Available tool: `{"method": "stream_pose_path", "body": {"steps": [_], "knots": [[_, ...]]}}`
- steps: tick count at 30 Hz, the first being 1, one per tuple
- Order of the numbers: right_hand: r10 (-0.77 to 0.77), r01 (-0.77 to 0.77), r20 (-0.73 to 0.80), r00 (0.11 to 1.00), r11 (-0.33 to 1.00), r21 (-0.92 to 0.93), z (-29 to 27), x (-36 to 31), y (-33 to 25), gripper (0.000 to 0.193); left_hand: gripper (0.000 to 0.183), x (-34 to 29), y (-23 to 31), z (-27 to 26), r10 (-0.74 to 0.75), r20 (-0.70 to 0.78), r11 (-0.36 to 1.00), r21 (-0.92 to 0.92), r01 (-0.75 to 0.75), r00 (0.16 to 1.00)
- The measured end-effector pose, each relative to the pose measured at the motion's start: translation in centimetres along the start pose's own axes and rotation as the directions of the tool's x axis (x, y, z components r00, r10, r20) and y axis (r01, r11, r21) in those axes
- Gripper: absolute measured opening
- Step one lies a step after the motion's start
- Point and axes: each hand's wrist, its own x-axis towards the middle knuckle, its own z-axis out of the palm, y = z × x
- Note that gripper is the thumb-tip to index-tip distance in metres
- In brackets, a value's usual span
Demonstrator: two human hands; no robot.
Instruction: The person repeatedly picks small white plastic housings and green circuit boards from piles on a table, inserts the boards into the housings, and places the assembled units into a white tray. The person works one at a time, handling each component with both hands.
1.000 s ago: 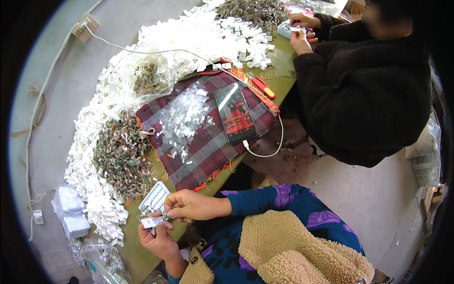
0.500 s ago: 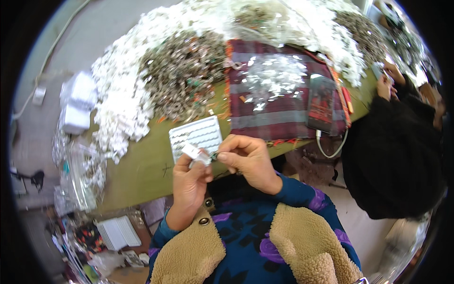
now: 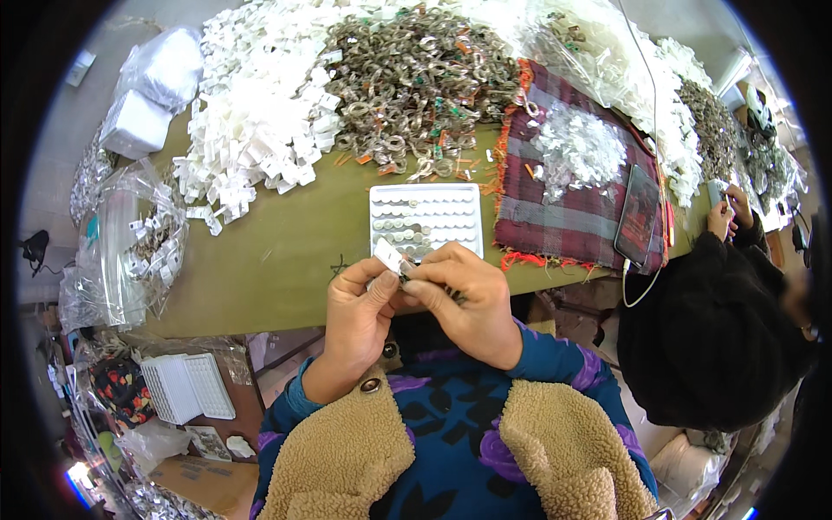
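Note:
Upright between the fingertips of my left hand (image 3: 357,314) is a small white rectangular plastic piece (image 3: 387,255), held in a pinch. My right hand (image 3: 472,299) is closed, its thumb and forefinger meeting at the lower end of that piece. Something thin and dark (image 3: 456,295) pokes out from under the right fingers; its kind is mostly hidden. Just beyond both hands lies a white ridged tray (image 3: 472,199) with rows of small round silvery discs (image 3: 400,227), mainly in its left half.
White plastic pieces (image 3: 251,130) are heaped at the far left, beside a pile of coiled clear-and-brown bits (image 3: 416,87). A plaid cloth (image 3: 555,221) bears clear scraps (image 3: 579,152) and a phone (image 3: 637,215) on a cable. Another person (image 3: 711,334) works at the right.
My hands have drawn together, and the right fingers now meet the white piece. The view has shifted, so the table's contents appear farther right and more of the near table shows.

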Motion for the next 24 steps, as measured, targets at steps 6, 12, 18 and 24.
{"method": "stream_pose_path", "body": {"steps": [6, 12, 18, 24], "knots": [[-0.291, 0.267, -0.027, 0.956, 0.907, -0.325, 1.6, 0.8, 0.1, 0.031, 0.017, 0.0, 0.3, -0.4, 0.006, 0.006, 0.994, -0.112, -0.005, 1.0], [-0.421, 0.416, 0.066, 0.905, 0.837, -0.355, 0.5, 0.8, 0.3, 0.028, 0.02, -0.7, 0.1, 0.6, 0.146, -0.026, 0.978, 0.153, -0.14, 0.989], [-0.013, 0.009, 0.129, 0.992, 0.999, 0.034, -0.7, -0.1, -0.9, 0.027, 0.02, -0.7, 0.8, 1.0, 0.303, 0.098, 0.903, 0.287, -0.318, 0.948], [0.313, -0.325, 0.096, 0.945, 0.865, 0.381, -0.9, -0.8, -1.6, 0.014, 0.021, -0.8, 0.4, 1.6, 0.259, 0.135, 0.939, 0.196, -0.282, 0.956]]}}
